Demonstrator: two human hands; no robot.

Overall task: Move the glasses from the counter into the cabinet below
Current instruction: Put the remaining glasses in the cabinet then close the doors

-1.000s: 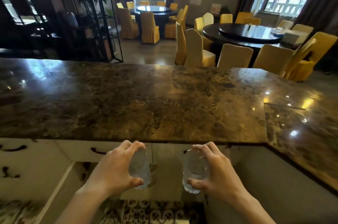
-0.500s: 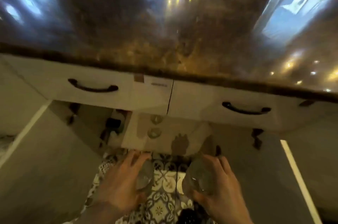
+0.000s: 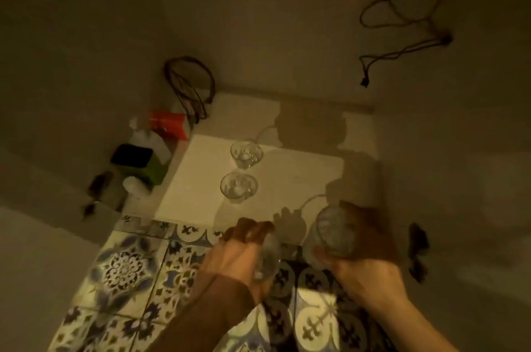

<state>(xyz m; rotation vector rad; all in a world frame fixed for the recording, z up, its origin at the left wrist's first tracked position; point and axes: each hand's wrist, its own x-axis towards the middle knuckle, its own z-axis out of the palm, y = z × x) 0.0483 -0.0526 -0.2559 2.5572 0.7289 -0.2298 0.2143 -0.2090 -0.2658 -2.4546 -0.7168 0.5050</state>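
I look down into the open cabinet. Two clear glasses stand upright on its pale floor (image 3: 301, 167), one glass (image 3: 246, 154) behind the other glass (image 3: 238, 188). My left hand (image 3: 238, 254) grips a clear glass (image 3: 268, 258) at the cabinet's front edge, above the patterned tiles. My right hand (image 3: 365, 262) grips a second ribbed glass (image 3: 334, 232), its mouth tilted toward me, just right of the left one.
At the cabinet's left side sit a red box (image 3: 168, 123), a green container with a black top (image 3: 138, 159) and white bottles (image 3: 135, 183). A coiled wire (image 3: 189, 84) lies at the back. A dark cord (image 3: 402, 35) hangs on the back wall. Patterned floor tiles (image 3: 126, 271) lie below.
My view dropped from the counter top past the drawers into the cabinet. Both hands carried their glasses down from counter height to the cabinet's front edge.
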